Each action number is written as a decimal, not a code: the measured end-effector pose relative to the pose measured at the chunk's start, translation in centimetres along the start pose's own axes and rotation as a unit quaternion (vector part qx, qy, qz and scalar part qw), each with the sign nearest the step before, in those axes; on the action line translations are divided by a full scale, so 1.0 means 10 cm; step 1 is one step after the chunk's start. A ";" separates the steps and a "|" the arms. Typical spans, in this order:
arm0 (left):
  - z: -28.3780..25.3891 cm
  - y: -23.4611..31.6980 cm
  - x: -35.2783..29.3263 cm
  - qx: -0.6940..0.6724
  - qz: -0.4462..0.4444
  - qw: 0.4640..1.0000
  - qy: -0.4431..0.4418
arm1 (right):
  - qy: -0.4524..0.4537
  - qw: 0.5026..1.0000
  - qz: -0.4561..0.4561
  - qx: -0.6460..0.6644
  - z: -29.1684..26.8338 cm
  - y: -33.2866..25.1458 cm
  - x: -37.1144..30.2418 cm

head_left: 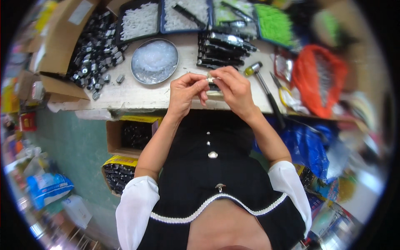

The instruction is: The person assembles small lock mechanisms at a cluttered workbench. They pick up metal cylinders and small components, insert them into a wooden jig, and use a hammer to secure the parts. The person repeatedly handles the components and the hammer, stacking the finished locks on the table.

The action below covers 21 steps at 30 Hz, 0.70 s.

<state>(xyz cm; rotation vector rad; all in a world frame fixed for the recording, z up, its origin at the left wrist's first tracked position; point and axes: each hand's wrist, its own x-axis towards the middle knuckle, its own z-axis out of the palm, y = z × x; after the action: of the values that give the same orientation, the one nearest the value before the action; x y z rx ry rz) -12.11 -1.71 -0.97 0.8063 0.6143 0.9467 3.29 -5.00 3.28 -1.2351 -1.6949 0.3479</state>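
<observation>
My left hand (183, 92) and my right hand (236, 89) meet above the front edge of the worktable (125, 95). Between their fingertips is a small pale part (210, 80); both hands pinch it, and my fingers hide most of its shape. Just behind my hands lies a stack of black, shiny, elongated pieces (218, 50). To the left of it a round metal plate (144, 78) holds a mound of whitish, translucent, gel-like stuff (155, 57). A hammer (266, 89) with a black handle and a yellowish face lies to the right of my right hand.
Many small dark metal pieces (98, 50) spill from a cardboard box (54, 41) at left. Trays along the back hold white pieces (139, 21) and green pieces (273, 24). Yellow-handled scissors (284, 93) and an orange-red bag (303, 75) lie right. Boxes (114, 139) stand below the table.
</observation>
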 end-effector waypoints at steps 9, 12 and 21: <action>0.05 0.09 0.00 0.196 0.052 0.978 0.050 | -0.023 0.998 0.004 -0.054 0.01 0.12 -0.12; -0.14 0.15 0.06 0.467 0.280 0.839 0.011 | -0.060 0.988 -0.044 -0.139 0.02 0.27 -0.19; -0.13 -0.08 0.06 0.602 0.229 0.764 -0.025 | -0.136 0.973 -0.038 -0.182 0.05 0.37 -0.27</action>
<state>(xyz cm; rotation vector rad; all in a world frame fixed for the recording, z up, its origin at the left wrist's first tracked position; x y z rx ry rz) -12.44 -1.08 -2.44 2.2168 1.0102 0.8886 5.00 -5.46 -1.02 -1.4302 -2.1050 0.1675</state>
